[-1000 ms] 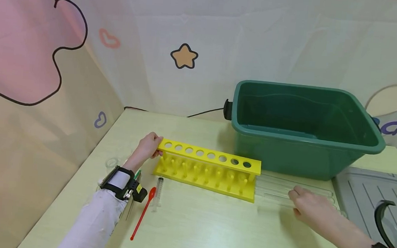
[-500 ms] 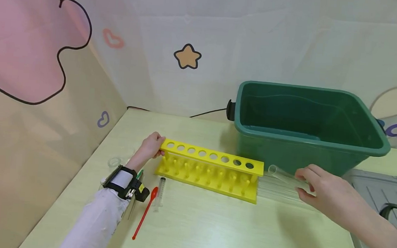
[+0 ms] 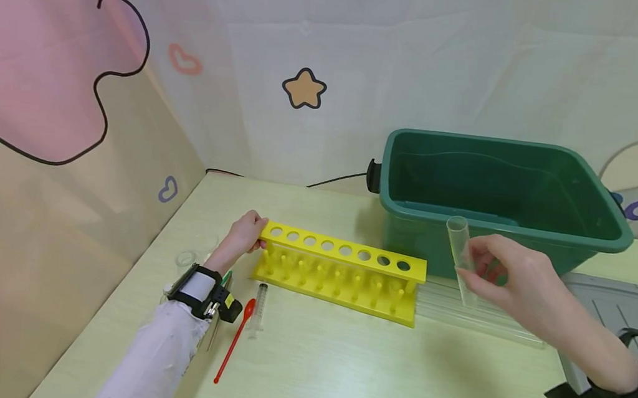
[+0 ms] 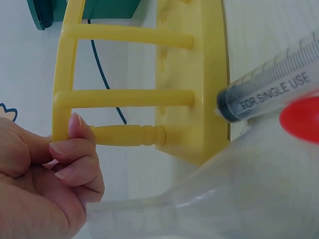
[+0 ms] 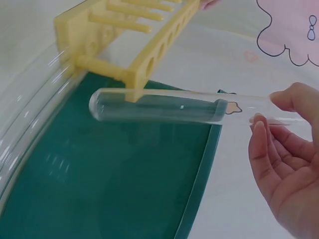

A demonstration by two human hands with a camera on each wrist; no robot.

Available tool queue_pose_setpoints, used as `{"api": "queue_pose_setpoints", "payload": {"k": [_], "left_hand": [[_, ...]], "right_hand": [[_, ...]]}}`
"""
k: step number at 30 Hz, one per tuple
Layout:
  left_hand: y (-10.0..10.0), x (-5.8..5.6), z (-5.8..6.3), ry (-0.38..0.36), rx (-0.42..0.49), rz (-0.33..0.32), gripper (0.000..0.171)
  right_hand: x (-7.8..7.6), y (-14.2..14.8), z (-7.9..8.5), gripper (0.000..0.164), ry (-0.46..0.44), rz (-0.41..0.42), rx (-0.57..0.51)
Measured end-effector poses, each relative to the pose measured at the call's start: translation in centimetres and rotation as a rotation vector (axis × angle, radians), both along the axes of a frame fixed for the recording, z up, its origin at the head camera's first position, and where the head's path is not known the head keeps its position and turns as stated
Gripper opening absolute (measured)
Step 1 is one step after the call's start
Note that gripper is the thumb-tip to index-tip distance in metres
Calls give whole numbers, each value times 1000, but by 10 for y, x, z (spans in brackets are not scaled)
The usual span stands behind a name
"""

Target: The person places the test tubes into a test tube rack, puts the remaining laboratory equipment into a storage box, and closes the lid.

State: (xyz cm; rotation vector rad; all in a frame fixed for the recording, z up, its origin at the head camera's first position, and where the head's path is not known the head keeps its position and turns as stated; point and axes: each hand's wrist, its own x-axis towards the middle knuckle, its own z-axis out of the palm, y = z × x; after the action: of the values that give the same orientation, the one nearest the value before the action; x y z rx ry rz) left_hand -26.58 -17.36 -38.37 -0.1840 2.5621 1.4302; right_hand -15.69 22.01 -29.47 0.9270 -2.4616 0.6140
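Observation:
A yellow test tube rack (image 3: 336,269) with a row of holes stands on the table. My left hand (image 3: 244,232) grips the left end of its top bar, and the left wrist view shows the fingers (image 4: 79,159) curled round that end. To the right of the rack, my right hand (image 3: 510,270) pinches a clear test tube (image 3: 460,251) near its open end, holding it nearly upright above the table. In the right wrist view the tube's rounded end (image 5: 102,104) shows nothing inside. More clear tubes (image 3: 478,314) lie on the table below this hand.
A green bin (image 3: 496,232) stands behind the tubes. At the right lies a grey ridged lid or board (image 3: 620,304). Left of centre are a syringe (image 3: 259,307), a red spoon (image 3: 236,339) and a clear ring-like piece (image 3: 185,258). A clear, wide vessel (image 4: 239,189) shows near the left wrist.
My right hand has picked up a test tube from those on the table, raised it and tilted it from lying flat to nearly upright. The left hand stays on the rack.

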Motion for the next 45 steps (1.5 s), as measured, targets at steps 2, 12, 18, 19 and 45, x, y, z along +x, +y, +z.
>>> {"api": "queue_pose_setpoints", "payload": {"k": [2, 12, 18, 19, 45], "left_hand": [[0, 0, 1, 2, -2, -6, 22], [4, -1, 2, -24, 11, -8, 21], [3, 0, 0, -20, -3, -2, 21], [3, 0, 1, -17, -4, -3, 21], [2, 0, 0, -15, 4, -2, 22]], "right_hand": [[-2, -4, 3, 39, 2, 2, -30], [-12, -31, 16, 35, 20, 35, -182], [-18, -53, 26, 30, 1, 71, -280], [-20, -57, 26, 29, -6, 77, -294], [-65, -161, 14, 17, -217, 264, -488]]}}
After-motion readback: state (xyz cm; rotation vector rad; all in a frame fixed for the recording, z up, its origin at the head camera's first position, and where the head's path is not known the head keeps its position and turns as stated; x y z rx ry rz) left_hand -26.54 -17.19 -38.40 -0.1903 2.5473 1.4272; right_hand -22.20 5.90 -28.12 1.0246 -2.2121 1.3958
